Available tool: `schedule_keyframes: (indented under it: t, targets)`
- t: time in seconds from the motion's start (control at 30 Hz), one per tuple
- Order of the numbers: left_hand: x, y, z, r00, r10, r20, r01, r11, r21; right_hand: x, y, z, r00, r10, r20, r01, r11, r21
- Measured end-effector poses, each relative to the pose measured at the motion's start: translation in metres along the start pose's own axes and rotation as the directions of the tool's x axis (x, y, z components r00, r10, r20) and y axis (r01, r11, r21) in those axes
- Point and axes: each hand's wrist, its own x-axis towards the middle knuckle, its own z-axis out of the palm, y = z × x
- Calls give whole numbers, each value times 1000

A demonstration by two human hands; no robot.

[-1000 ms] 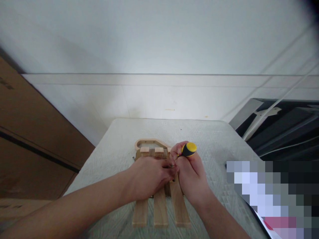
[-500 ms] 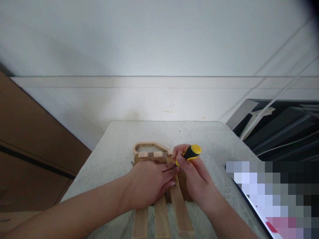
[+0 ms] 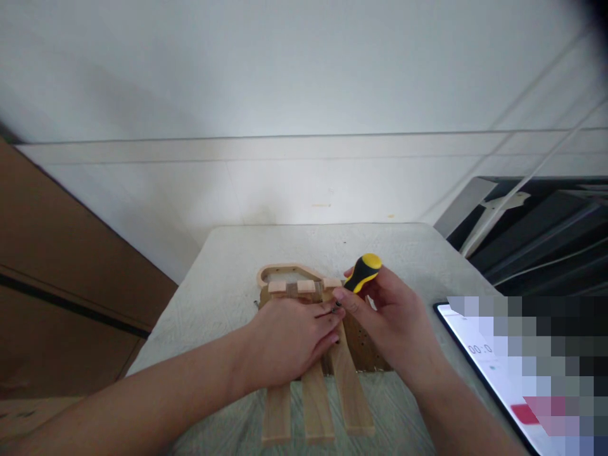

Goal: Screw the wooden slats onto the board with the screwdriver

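A yellow-and-black screwdriver (image 3: pixel 365 272) leans over the right wooden slat, gripped by my right hand (image 3: pixel 396 310) with thumb and fingers around its handle. Its tip is down by the fingertips of my left hand (image 3: pixel 289 335), where any screw is hidden. That left hand lies flat across the slats, fingers stretched out to the right. Three pale wooden slats (image 3: pixel 317 405) run towards me from under it. Beneath them is a brown board (image 3: pixel 368 351) with small holes. A looped wooden piece (image 3: pixel 285 267) sits at the far end.
A white textured cloth (image 3: pixel 213 272) covers the table. On the right lies a phone (image 3: pixel 475 354) with a lit screen, partly blurred out. Dark panels (image 3: pixel 546 234) lean beyond the table's right edge. A brown cabinet (image 3: pixel 71 253) stands at left, and a white wall (image 3: pixel 285 183) is behind.
My right hand has shifted its grip, with its fingers now opened out more around the handle. The screwdriver stands steeper. My left hand stays on the slats. The view has shifted slightly.
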Motion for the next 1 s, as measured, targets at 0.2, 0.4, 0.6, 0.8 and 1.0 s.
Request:
schedule_keyframes:
  t: [0.2, 0.4, 0.6, 0.8, 1.0]
  targets:
    - [0, 0, 3, 1000, -14, -19, 13, 1000, -4, 1, -5, -5, 1000, -15, 19, 16, 999, -33]
    - [-1, -1, 1, 1000, -8, -1, 8, 999, -41, 1, -1, -3, 997, -71, 28, 70, 997, 29]
    - [0, -2, 1, 1000, -15, -2, 15, 999, -51, 1, -3, -4, 986, -167, 8, 166, 985, 35]
    - [-2, -4, 4, 998, -5, -62, -4, 988, -155, -2, -7, -9, 981, -191, 46, 194, 979, -61]
    - [-2, -8, 3, 972, -221, -77, 185, 925, -332, -3, -9, -7, 951, -305, 54, 309, 947, -90]
